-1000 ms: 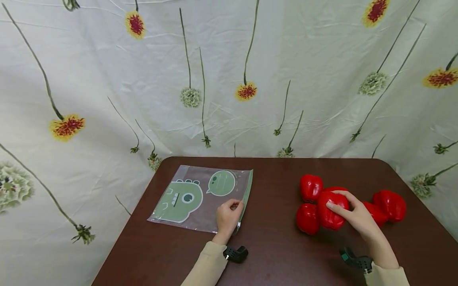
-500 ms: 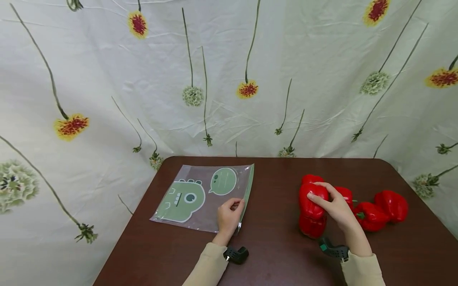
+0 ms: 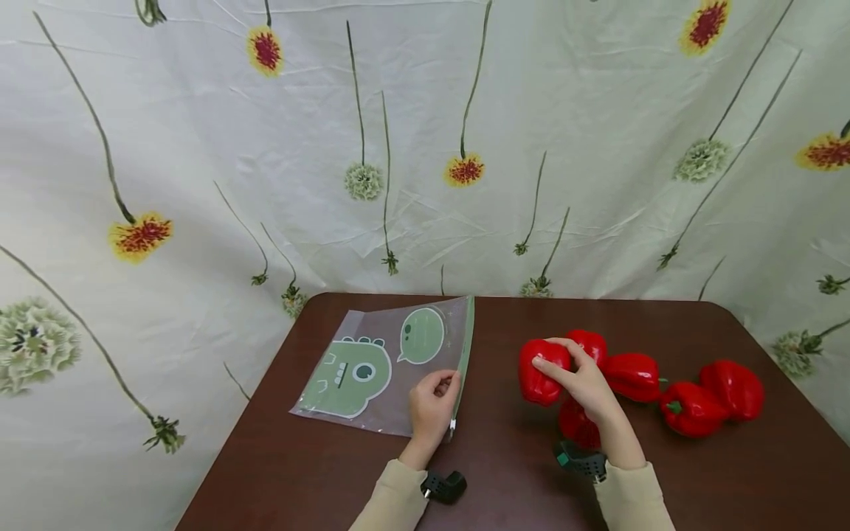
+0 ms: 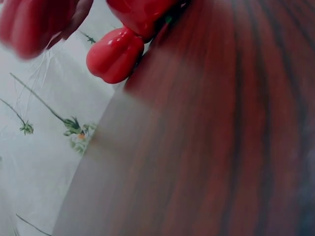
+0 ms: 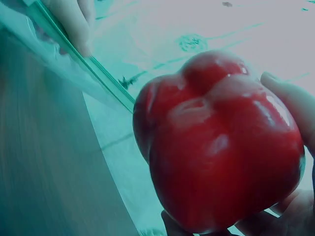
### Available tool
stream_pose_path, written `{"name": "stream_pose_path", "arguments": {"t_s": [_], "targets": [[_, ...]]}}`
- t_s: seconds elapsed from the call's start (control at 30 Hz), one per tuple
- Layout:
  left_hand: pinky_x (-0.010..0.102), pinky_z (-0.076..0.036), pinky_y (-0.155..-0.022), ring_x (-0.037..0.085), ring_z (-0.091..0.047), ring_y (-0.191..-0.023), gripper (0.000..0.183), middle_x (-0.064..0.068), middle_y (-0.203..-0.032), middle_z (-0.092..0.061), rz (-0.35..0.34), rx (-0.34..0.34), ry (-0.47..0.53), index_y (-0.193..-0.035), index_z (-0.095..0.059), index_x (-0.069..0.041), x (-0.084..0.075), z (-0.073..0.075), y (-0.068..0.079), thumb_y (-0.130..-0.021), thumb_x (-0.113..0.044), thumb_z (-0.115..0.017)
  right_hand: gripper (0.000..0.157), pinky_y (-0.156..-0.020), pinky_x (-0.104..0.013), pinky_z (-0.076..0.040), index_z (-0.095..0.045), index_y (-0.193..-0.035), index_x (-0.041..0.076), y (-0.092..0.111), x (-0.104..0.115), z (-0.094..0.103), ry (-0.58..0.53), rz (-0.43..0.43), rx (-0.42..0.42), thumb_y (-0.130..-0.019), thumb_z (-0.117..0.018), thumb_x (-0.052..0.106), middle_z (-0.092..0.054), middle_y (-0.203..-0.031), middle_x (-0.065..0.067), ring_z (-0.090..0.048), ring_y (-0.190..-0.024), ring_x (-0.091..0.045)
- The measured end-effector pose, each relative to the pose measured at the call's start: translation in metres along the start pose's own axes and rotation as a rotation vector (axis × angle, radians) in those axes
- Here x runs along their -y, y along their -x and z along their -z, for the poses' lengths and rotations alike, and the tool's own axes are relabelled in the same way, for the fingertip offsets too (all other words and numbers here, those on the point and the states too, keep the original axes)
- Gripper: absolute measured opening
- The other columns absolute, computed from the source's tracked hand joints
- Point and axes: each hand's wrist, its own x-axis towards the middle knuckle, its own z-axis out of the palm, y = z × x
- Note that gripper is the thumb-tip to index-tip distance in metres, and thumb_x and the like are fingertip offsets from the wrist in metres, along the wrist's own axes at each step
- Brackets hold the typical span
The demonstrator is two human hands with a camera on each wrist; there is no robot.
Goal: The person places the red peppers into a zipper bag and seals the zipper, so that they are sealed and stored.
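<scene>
My left hand pinches the green zip edge of a clear zip bag printed with a green dinosaur. That edge is raised a little, and the slider hangs at its near end. Between the thumb and fingers of my right hand is a glossy red bell pepper, held above the table to the right of the bag. The right wrist view has this pepper large in front, with the zip edge and left fingers behind it. In the left wrist view the held pepper is blurred at top left.
Several more red bell peppers lie on the right side of the brown table. One pepper is partly behind the right hand; another pepper lies just right of it. A white floral cloth hangs behind the table.
My right hand has lifted the pepper from the cluster and carried it left toward the bag. The bag's zip edge has risen slightly in my left hand.
</scene>
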Motion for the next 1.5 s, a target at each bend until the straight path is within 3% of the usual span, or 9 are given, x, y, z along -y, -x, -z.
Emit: {"name": "stream_pose_path", "arguments": {"t_s": [0.4,0.73,1.3,1.5], "targets": [[0.014,-0.042,-0.05,0.003,-0.051,-0.053,0.005,-0.004,-0.064,-0.061,-0.064,-0.011,-0.007,-0.074,-0.071,-0.007,-0.008,-0.002,0.004,-0.078,-0.009,-0.074,0.054,-0.08,-0.038,-0.051,-0.043,-0.13,0.009,-0.016,0.007,-0.049,-0.096,0.068,0.013,-0.084,-0.068,0.022,-0.048,-0.126,-0.017,-0.048,-0.109,-0.034],[0.013,-0.04,-0.047,0.003,-0.048,-0.05,0.005,-0.003,-0.063,-0.06,-0.104,0.0,-0.02,-0.073,-0.07,-0.007,-0.01,-0.004,0.006,-0.077,-0.005,-0.073,0.052,-0.085,-0.04,-0.049,-0.044,-0.128,0.008,-0.023,0.009,-0.077,-0.173,0.048,-0.03,-0.085,-0.068,0.023,-0.047,-0.127,-0.016,-0.046,-0.111,-0.032],[0.013,-0.038,-0.046,0.004,-0.046,-0.05,0.004,-0.002,-0.061,-0.058,-0.156,-0.005,0.004,-0.074,-0.07,-0.007,-0.014,0.0,0.0,-0.078,-0.005,-0.072,0.057,-0.086,-0.043,-0.049,-0.041,-0.129,0.008,-0.03,0.001,-0.087,-0.146,0.05,-0.135,-0.083,-0.07,0.026,-0.047,-0.128,-0.014,-0.045,-0.113,-0.031],[0.013,-0.039,-0.046,0.004,-0.045,-0.05,0.005,-0.003,-0.062,-0.057,-0.136,0.001,0.029,-0.076,-0.071,-0.007,-0.018,0.002,-0.004,-0.081,-0.008,-0.071,0.062,-0.088,-0.046,-0.048,-0.037,-0.134,0.007,-0.03,0.001,-0.09,-0.134,0.041,-0.131,-0.085,-0.068,0.028,-0.043,-0.133,-0.016,-0.042,-0.117,-0.034]]}}
